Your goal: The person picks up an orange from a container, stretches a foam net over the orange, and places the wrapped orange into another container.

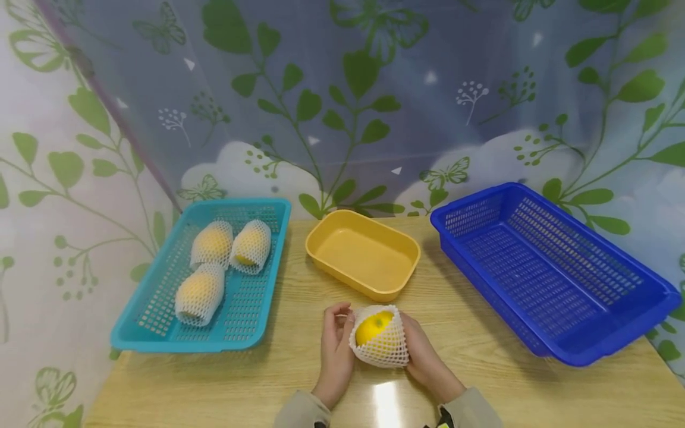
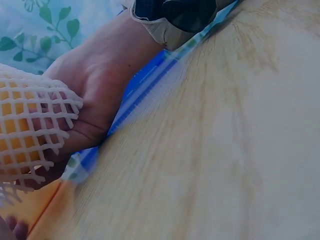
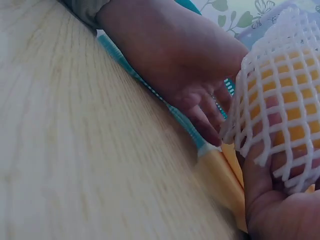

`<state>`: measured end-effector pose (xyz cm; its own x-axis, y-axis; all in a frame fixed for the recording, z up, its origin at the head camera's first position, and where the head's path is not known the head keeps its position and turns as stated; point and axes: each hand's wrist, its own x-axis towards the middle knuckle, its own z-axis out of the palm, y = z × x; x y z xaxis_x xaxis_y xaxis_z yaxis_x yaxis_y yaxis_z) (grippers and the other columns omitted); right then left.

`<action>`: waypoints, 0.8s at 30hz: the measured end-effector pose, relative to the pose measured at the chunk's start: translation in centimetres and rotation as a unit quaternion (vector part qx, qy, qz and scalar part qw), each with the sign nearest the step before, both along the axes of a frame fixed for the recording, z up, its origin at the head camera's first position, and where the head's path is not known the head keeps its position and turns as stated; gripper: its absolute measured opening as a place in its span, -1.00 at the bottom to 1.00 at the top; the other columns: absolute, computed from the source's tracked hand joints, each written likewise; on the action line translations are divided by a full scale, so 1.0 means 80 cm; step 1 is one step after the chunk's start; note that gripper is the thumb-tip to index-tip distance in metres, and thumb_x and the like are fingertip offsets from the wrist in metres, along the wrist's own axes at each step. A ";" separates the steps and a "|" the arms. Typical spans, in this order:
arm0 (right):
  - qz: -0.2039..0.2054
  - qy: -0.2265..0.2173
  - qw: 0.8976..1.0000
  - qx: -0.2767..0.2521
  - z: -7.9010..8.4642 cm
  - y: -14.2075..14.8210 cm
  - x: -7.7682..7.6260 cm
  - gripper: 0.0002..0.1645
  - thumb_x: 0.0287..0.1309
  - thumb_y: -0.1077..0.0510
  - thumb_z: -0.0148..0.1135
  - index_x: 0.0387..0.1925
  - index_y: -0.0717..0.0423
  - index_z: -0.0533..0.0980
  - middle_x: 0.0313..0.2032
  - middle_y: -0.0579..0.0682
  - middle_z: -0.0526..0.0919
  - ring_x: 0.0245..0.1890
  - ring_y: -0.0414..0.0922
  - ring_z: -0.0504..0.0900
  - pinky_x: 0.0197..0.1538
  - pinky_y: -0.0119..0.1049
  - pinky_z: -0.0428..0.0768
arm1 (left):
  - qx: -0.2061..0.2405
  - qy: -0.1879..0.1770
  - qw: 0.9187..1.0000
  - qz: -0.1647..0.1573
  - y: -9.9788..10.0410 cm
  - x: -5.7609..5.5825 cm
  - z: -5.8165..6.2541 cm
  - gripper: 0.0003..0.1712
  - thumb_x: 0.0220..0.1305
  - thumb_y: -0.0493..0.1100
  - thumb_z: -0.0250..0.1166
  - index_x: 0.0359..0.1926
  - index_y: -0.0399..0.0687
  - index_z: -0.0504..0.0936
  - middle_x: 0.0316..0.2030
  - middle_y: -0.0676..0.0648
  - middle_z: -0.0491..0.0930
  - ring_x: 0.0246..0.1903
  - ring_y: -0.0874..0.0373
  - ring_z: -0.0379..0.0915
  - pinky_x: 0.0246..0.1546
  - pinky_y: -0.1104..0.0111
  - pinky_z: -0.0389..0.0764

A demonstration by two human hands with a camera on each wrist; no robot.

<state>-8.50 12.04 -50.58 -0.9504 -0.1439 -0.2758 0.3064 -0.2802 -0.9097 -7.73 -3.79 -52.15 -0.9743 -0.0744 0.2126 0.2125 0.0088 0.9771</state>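
Note:
A round yellow fruit, green at its stem end, sits in a white foam net, its top showing through the net's opening. My right hand holds it from the right; its fingers show through the mesh in the right wrist view. On the other side, my left hand lies against the net's edge, its thumb alongside and its fingers loosely bent. In the left wrist view the netted fruit rests in the right hand, partly cut off by the frame.
A teal basket at left holds three netted yellow fruits. Beyond the hands stands a yellow tray, and a dark blue basket is at right. All are on a wooden table before a patterned curtain.

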 end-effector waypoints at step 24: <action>-0.044 0.033 0.998 -0.003 -0.005 0.000 0.001 -0.70 0.48 0.11 -0.11 -0.24 0.17 0.50 -0.26 0.00 0.55 -0.20 -0.18 0.48 -0.12 -0.37 0.52 | -0.063 0.124 0.974 -0.180 0.002 0.011 0.006 0.12 -0.09 -0.18 0.63 0.45 0.05 0.17 0.41 -0.04 0.20 0.39 -0.03 0.04 0.39 0.07 0.05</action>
<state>-8.42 12.04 -51.00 -0.9756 -0.0607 -0.2109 0.2193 -0.3098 -0.9252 -6.88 -3.59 -51.66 -0.8498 0.3047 0.4302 0.4535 0.0065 0.8912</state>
